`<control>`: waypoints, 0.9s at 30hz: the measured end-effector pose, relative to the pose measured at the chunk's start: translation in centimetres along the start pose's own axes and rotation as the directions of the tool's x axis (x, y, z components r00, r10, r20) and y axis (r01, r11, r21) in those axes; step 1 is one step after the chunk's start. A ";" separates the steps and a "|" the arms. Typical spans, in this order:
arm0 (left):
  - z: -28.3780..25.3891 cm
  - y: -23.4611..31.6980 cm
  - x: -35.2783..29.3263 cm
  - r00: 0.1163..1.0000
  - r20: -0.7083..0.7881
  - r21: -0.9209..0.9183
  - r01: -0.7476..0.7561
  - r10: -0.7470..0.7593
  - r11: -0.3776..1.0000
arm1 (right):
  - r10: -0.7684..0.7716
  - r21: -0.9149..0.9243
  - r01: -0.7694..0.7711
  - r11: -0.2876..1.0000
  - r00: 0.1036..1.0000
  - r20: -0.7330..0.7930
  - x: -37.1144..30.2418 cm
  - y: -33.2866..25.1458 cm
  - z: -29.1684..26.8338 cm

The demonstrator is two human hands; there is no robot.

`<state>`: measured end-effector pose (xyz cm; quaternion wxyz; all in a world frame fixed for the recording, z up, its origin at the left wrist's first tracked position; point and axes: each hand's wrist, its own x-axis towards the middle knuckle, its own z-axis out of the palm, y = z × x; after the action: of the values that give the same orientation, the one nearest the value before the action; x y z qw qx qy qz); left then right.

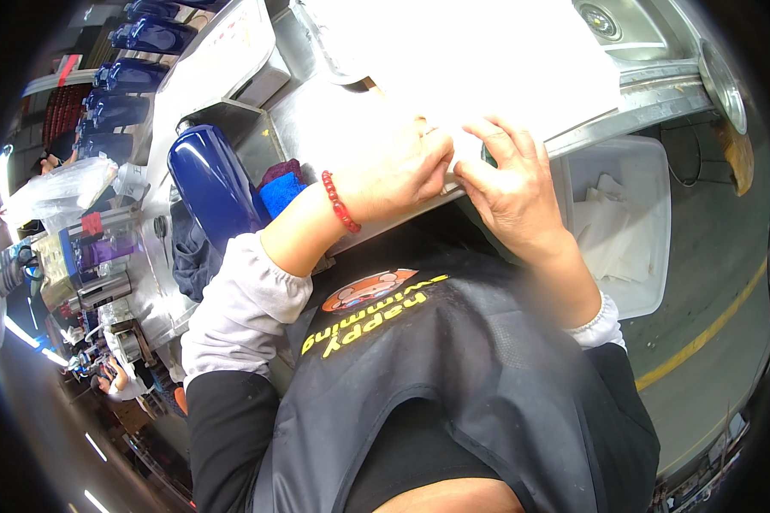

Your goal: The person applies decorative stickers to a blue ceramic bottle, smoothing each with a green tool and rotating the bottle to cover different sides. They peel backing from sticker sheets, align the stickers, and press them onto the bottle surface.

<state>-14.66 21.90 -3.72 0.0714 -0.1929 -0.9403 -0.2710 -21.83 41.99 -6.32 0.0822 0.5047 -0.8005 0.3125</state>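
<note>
White surface glaring, detail washed out, right corner squared; hands curled at near edge, cannot tell if pinching.

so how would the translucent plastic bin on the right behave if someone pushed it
The translucent plastic bin is probably light, holding what seem thin white sheets; its boxy shape makes rolling unlikely. The loosely heaped sheets might shift.
</note>
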 end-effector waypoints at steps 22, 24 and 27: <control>-0.9 -0.5 -0.1 0.996 0.084 -0.110 0.029 -0.020 0.994 | 0.036 0.052 -0.035 0.998 0.999 -0.003 0.3 0.0 -0.1; -1.0 -0.5 -0.1 0.997 0.079 -0.109 0.033 -0.024 0.993 | 0.037 0.045 -0.036 0.998 0.999 -0.007 0.4 0.0 -0.1; -0.9 -0.4 -0.1 0.996 0.085 -0.109 0.040 -0.031 0.993 | 0.032 0.042 -0.031 0.999 0.999 -0.012 0.4 0.0 -0.1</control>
<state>-14.70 21.05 -3.15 0.0164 -0.1911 -0.9293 -0.3156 -22.06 41.73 -6.08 0.0717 0.4916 -0.8012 0.3335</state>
